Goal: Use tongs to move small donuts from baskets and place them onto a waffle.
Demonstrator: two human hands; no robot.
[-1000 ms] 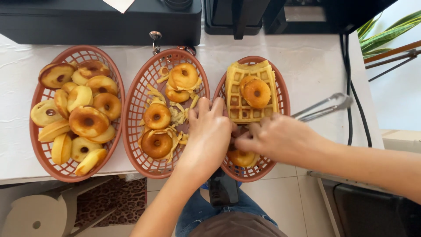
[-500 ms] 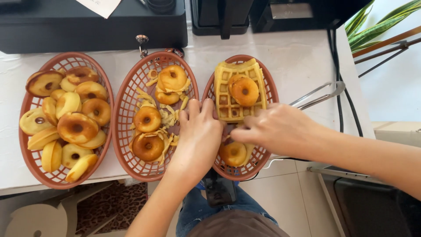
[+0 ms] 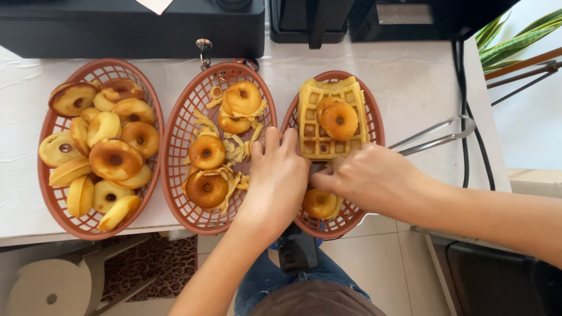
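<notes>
Three red oval baskets stand side by side on a white table. In the right basket (image 3: pixel 374 126) lies a square waffle (image 3: pixel 316 143) with a donut (image 3: pixel 339 120) on top, and another donut (image 3: pixel 320 203) sits at the near end. My left hand (image 3: pixel 278 178) lies palm down across the gap between the middle basket (image 3: pixel 175 131) and the right one, its fingertips at the waffle's near left corner. My right hand (image 3: pixel 372 178) reaches in from the right. Its fingers are pinched together just under the waffle's near edge, and what they grip is hidden.
The left basket (image 3: pixel 50 202) is piled with donuts. The middle one holds several donuts among pale scraps. Metal tongs (image 3: pixel 439 137) lie right of the baskets, with cables (image 3: pixel 468 152) beyond. A black box with a key (image 3: pixel 204 45) and black appliances line the back. The table's front edge runs just below the baskets.
The view has shifted a little. Both hands stay together at the waffle's near edge with hardly any visible movement.
</notes>
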